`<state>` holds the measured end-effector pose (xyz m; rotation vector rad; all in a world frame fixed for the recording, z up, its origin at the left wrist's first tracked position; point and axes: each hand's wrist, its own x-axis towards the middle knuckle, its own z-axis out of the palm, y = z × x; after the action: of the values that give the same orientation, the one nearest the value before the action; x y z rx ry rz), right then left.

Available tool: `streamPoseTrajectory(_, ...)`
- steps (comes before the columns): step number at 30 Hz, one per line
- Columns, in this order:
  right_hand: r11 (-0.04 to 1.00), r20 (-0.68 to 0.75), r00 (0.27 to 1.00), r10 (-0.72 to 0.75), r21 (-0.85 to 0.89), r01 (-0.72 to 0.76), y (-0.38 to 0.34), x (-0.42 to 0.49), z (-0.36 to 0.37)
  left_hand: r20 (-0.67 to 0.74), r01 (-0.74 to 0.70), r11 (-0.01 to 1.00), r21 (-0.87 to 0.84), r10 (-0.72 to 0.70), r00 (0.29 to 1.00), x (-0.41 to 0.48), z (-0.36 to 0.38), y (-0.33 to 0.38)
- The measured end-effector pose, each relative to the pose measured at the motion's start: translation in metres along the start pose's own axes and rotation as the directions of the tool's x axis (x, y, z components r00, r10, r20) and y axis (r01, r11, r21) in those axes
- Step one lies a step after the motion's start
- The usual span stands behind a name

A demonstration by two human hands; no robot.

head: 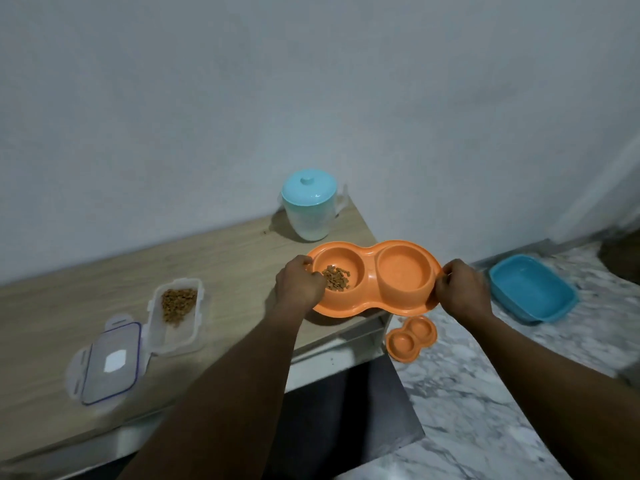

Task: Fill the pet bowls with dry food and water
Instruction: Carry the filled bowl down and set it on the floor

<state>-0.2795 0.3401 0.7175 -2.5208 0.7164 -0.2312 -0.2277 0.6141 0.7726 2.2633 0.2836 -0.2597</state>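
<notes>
An orange double pet bowl is held over the right end of the wooden bench, jutting past its edge. My left hand grips its left rim and my right hand pinches its right rim. The left cup holds a small heap of brown dry food; the right cup looks dry and bare. A clear food container with kibble in it lies open on the bench to the left. A lidded pitcher, teal on top, stands against the wall behind the bowl.
The container's clear lid lies at the bench's front left. On the marble floor to the right sit a smaller orange double bowl and a blue rectangular tray. A dark gap opens below the bench.
</notes>
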Motion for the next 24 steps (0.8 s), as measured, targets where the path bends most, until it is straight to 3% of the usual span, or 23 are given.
streamPoseTrajectory(10, 0.998, -0.053, 0.996, 0.065, -0.007, -0.065, 0.153, 0.014, -0.129, 0.089, -0.091, 0.994, -0.059, 0.096, 0.991, -0.090, 0.129, 0.102)
streamPoseTrajectory(15, 0.993, -0.080, 0.990, 0.114, -0.025, -0.116, 0.233, 0.030, -0.184, 0.156, -0.065, 0.993, -0.095, 0.079, 0.985, -0.120, 0.207, 0.149)
streamPoseTrajectory(24, 0.967, -0.069, 0.965, 0.252, -0.034, -0.254, 0.342, 0.102, -0.183, 0.274, -0.128, 0.991, -0.046, 0.136, 0.952, -0.092, 0.331, 0.202)
